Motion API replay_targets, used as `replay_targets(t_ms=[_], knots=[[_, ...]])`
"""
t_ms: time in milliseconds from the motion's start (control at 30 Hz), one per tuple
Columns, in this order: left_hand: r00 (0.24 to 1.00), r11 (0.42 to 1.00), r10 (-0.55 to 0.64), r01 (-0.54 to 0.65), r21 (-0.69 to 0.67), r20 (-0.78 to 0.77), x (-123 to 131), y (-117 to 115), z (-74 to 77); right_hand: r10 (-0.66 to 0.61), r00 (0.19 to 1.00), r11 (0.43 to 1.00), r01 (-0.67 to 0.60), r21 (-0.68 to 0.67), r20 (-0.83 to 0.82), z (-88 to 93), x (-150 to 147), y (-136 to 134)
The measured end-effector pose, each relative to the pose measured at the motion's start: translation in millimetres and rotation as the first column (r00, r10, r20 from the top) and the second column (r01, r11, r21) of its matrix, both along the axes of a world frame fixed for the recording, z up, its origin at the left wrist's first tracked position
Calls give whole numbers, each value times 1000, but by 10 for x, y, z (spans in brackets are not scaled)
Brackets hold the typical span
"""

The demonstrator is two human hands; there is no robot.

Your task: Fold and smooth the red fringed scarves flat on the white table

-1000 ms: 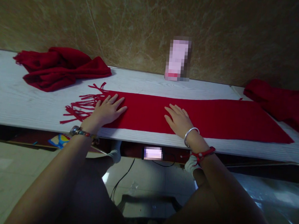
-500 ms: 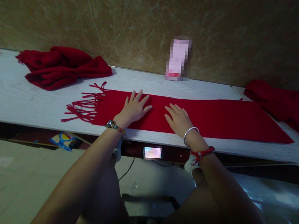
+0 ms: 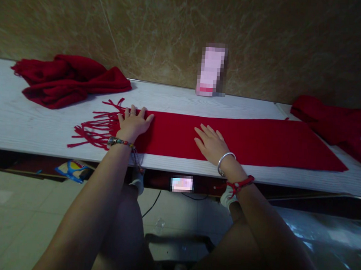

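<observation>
A red scarf (image 3: 174, 134) lies flat and lengthwise on the white table (image 3: 158, 95), its fringe (image 3: 92, 125) spread out at the left end. My left hand (image 3: 134, 122) rests palm down on the scarf close to the fringe, fingers spread. Around the middle of the cloth, my right hand (image 3: 212, 143) lies flat with fingers stretched out. Neither hand grips the fabric.
A crumpled red scarf (image 3: 73, 81) sits at the back left, and more red cloth (image 3: 334, 120) is bunched at the right. A blurred pink object (image 3: 212, 69) leans against the marbled wall (image 3: 162, 28). Below the table edge are a blue-and-yellow packet (image 3: 72, 170) and a lit screen (image 3: 182, 184).
My left hand has slid left along the scarf toward the fringe. My right hand stays at about the same spot on the cloth. The whole view has shifted slightly.
</observation>
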State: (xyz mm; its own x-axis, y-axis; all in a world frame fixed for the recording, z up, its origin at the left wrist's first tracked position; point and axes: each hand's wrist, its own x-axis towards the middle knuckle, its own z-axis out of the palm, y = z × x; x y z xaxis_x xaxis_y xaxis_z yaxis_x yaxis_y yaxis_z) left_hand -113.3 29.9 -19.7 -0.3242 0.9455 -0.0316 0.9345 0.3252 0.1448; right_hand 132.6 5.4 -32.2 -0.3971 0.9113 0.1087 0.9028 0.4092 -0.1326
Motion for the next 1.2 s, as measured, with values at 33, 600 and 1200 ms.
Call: replay_targets(t_ms=[33, 600, 1200], knots=[[1000, 999, 23, -23, 22, -6, -23, -8, -8, -5, 1000, 1000, 5, -3, -1, 4, -2, -3], [969, 970, -245, 244, -19, -40, 275, -246, 9, -44, 999, 998, 46, -51, 31, 72, -40, 8], [992, 991, -124, 123, -43, -25, 176, -150, 24, 41, 993, 988, -25, -152, 106, 17, -290, 562]])
